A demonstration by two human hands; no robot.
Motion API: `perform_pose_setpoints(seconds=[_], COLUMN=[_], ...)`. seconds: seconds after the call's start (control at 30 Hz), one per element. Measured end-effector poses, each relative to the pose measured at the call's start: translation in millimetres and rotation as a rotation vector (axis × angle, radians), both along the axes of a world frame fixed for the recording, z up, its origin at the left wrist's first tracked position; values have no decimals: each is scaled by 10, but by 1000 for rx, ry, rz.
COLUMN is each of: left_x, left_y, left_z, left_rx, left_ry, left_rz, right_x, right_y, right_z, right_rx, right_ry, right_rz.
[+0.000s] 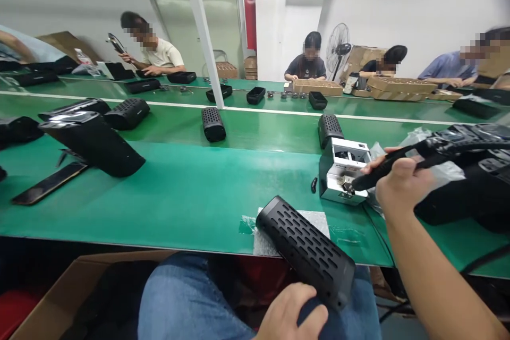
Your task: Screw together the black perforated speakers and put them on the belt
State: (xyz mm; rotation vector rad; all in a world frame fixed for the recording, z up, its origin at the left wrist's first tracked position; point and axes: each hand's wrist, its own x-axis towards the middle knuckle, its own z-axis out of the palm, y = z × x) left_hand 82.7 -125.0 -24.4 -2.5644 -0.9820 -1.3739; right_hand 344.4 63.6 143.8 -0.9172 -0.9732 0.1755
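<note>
While co-workers (161, 54) sit along the far side by a white wall (382, 0), a green table (179, 196) stretches across, and the right hand (402, 186) is wrapped round a black screwdriver (383, 170), its tip at a white box (338, 170) on the right. A slotted black case (306, 249) slants over the near table edge, the left hand (292, 311) half-curled at its near end; whether it's gripping cannot be told.
</note>
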Motion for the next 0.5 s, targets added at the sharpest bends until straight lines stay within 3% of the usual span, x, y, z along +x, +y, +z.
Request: perform_pose_setpoints(seconds=[0.07,0.13,0.2,0.23,0.33,0.5], left_x=[13,18,39,60,148,230], left_y=[314,671,1005,1141,1377,1401], left_z=[430,854,1151,1231,1241,1069], left_rx=[8,-22,-139,-197,-302,-348], left_ry=[20,335,613,685,779,670], left_rz=[-15,-253,-371,-390,-323,62], right_x=[83,132,148,146,120,55], right_y=[88,131,138,129,53,-274], right_z=[-93,-163,-197,-200,-149,88], right_rx=[-11,-25,-39,-46,-76,-132], right_ry=[-30,-54,-82,-89,-70,33], right_rz=[11,8,4,9,60,145])
